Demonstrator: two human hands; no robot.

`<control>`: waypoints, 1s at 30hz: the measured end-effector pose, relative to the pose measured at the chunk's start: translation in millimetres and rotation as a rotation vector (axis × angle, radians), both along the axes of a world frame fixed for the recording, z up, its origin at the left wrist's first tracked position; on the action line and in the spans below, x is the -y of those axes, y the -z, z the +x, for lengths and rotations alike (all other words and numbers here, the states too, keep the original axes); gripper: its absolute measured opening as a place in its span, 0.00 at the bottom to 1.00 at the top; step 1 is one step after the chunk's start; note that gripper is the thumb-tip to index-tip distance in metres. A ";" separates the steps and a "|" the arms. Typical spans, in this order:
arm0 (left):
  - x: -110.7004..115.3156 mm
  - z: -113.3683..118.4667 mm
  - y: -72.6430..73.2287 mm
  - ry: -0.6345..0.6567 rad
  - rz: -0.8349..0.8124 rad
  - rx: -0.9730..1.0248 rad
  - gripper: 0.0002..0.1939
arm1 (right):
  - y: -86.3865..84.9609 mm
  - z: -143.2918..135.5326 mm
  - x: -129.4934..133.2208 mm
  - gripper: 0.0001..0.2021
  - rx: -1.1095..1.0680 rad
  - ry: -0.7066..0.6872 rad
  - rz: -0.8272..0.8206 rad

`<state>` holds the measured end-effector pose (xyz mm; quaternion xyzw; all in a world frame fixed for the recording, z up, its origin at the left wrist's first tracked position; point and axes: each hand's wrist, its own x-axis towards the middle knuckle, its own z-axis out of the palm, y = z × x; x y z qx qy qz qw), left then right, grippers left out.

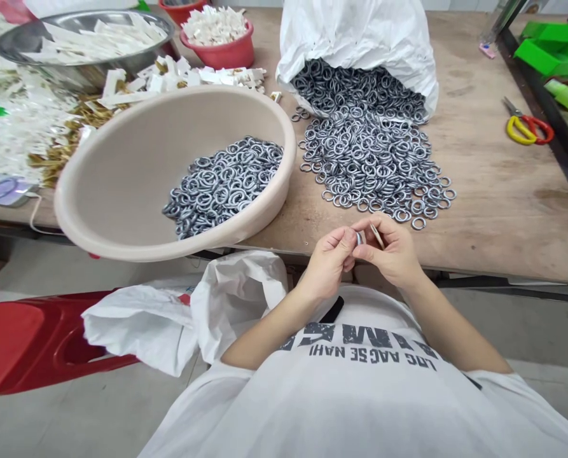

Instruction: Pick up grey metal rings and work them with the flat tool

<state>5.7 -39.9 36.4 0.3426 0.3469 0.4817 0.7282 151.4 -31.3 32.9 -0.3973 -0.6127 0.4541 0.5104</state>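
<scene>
Close together at the table's front edge, my two hands meet over a grey ring (359, 238). My left hand (329, 257) is closed, pinching the ring between thumb and fingers. The thumb and fingertips of my right hand (391, 251) are on the ring's other side. A thin, pale, flat tool (376, 236) is tucked among the right fingers; its exact kind I cannot make out. Just beyond my hands spreads a pile of grey rings (369, 159), spilling out of a white sack (357, 32). More rings (226, 184) lie inside a large beige basin (116, 172) on the left.
Scissors (526, 127) with yellow and red handles lie right, near a dark metal bar (541, 108) and green trays (553, 54). White parts, a steel bowl (74, 70) and a red tub (224, 49) fill the back left. A red stool (21, 337) stands below.
</scene>
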 end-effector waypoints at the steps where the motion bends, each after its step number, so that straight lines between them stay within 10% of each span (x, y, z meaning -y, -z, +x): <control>1: 0.8 0.9 0.6 0.004 -0.006 0.000 0.25 | 0.7 -1.3 0.6 0.18 -0.020 0.016 0.000; 9: 3.7 2.1 1.9 0.031 0.015 -0.011 0.25 | -3.0 -0.5 -0.4 0.15 -0.022 -0.003 -0.097; 20: -2.5 -1.3 -5.0 -0.035 0.012 0.042 0.25 | -20.0 1.5 23.6 0.16 0.604 0.097 0.344; 30: 5.8 -2.9 -6.5 0.102 0.062 0.037 0.25 | -6.9 12.1 2.3 0.17 0.564 0.196 0.191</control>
